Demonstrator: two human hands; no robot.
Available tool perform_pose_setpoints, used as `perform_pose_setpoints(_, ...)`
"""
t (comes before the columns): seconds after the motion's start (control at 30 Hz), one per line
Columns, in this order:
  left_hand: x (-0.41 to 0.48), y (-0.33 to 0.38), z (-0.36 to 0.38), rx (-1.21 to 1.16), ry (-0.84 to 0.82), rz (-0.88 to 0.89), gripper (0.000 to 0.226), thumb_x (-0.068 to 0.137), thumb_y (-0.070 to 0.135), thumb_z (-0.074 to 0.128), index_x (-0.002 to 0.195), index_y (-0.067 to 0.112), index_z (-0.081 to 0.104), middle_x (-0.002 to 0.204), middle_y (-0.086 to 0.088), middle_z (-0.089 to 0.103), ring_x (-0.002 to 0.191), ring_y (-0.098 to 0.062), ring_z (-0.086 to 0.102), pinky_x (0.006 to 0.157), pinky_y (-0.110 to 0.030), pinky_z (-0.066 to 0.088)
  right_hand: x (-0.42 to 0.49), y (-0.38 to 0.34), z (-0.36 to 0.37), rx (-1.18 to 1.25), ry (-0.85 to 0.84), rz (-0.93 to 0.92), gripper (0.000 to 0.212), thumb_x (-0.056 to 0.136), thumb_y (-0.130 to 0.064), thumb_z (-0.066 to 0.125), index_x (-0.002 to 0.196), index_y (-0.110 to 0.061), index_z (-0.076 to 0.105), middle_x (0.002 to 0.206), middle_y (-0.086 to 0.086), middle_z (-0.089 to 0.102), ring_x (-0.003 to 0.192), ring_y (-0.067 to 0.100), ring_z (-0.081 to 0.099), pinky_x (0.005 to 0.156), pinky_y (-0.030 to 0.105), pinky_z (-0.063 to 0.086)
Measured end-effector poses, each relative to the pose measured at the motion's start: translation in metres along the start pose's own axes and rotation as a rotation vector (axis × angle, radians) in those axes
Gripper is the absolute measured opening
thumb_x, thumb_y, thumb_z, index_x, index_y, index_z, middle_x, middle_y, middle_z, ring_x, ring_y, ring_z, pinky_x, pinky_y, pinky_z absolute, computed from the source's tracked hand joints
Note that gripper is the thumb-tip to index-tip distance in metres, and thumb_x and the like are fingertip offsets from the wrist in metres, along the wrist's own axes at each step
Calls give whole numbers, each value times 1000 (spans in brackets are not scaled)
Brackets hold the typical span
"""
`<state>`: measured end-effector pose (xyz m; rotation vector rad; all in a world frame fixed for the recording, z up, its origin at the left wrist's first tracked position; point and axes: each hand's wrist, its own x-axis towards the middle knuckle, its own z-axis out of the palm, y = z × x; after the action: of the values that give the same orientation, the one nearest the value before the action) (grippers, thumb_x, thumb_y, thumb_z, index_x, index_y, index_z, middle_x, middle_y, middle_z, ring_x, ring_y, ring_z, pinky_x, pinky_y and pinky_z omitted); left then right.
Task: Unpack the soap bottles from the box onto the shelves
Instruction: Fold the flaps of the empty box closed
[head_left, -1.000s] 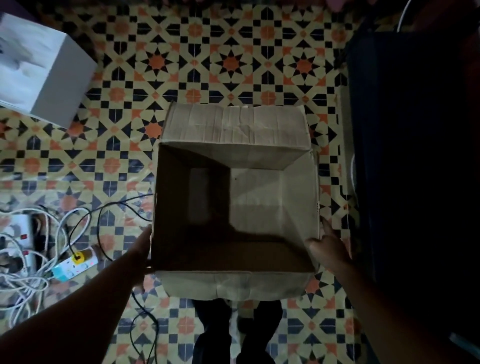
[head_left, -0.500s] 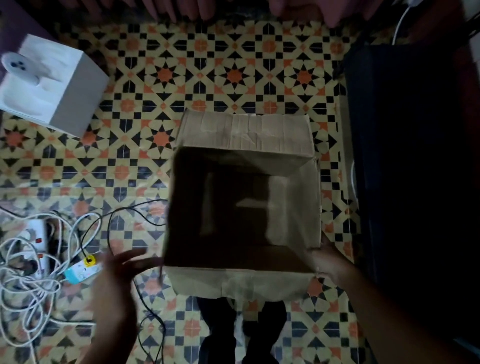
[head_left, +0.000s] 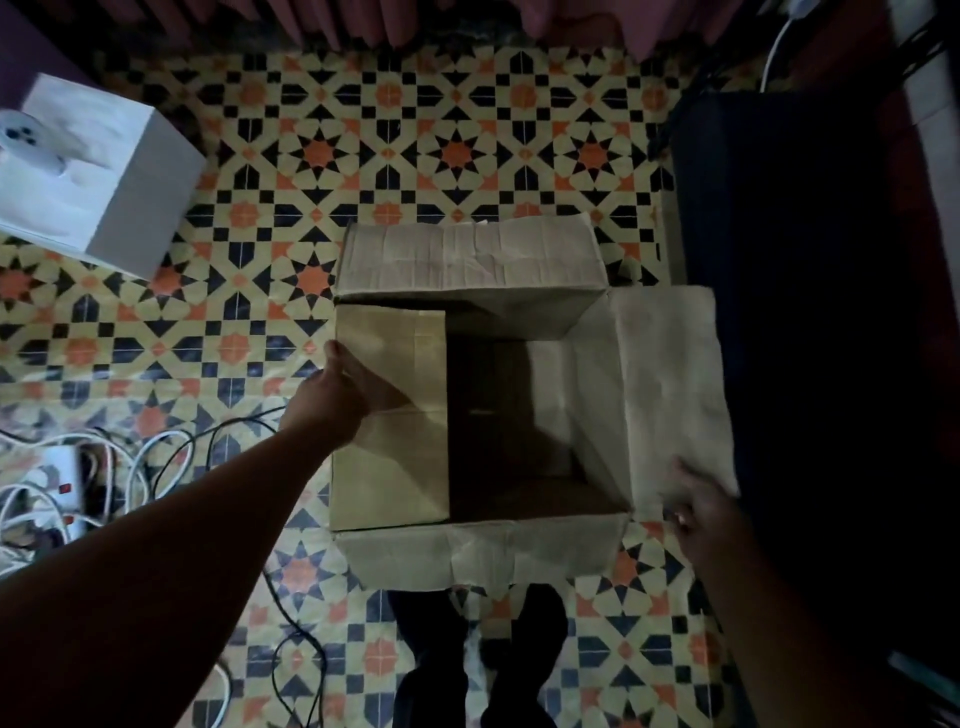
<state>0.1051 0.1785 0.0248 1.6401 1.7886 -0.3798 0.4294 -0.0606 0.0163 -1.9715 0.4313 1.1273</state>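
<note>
A brown cardboard box (head_left: 467, 260) stands open on the patterned tile floor in the head view. Its inside is dark and I see no soap bottles in it. The left flap (head_left: 400, 467) lies folded inward over the opening. My left hand (head_left: 332, 400) holds that flap, thumb at its outer edge and fingers flat on top. The right flap (head_left: 670, 374) is spread outward. My right hand (head_left: 701, 509) grips its near corner and looks blurred.
A white box (head_left: 145, 192) with a small white device on top sits at the far left. A power strip and tangled cables (head_left: 104, 467) lie to the left of the box. Dark furniture (head_left: 805, 312) stands close on the right. My feet (head_left: 431, 649) are just behind the box.
My left hand left the box's side and folded the left flap inward. My right hand pulled the right flap outward. The view shifted so the box sits lower.
</note>
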Motion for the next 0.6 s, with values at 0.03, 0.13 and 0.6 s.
perform_pose_setpoints(0.03,0,-4,1,29,7,17,87,93,39,60,152,23,-2,122,-17,61,94,-32,61,71,-38,47,-6,2,0,37,77,-94,24,86,-32,72,109,-24,70,118,6,67,102,23,65,86,40,55)
perform_pose_setpoints(0.13,-2,-12,3,125,-27,63,88,96,29,56,153,24,-10,131,-21,55,98,-35,63,81,-43,53,-51,11,4,-20,373,-499,35,88,-39,71,109,-11,70,104,5,72,90,16,69,76,13,52)
perform_pose_setpoints(0.6,50,7,-68,-180,1,17,53,94,31,60,140,10,47,126,-17,61,105,-32,62,93,-48,51,-30,-77,109,-1139,-111,-758,49,97,-21,55,145,-16,43,150,7,38,132,23,44,99,33,42)
